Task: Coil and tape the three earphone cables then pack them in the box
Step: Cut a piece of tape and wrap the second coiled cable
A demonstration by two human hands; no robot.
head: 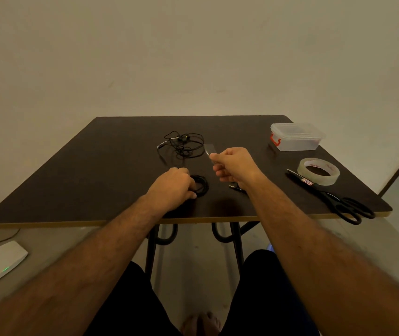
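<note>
The right hand [233, 166] pinched a short strip of clear tape [210, 150] in its fingertips, held above the table [96, 170]. The left hand [171, 187] pressed a coiled black cable [201, 185] flat near the front edge. Judged step: taping this coil; next, the strip must wrap across its strands. A loose cable [184, 144] lay toward the back edge, the box [296, 137] at the back right corner, the tape roll [318, 171] and scissors [339, 200] along the right edge

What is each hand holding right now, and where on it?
Right hand pinches a clear tape strip by its near end. Left hand holds the coiled black cable down by its left side.
</note>
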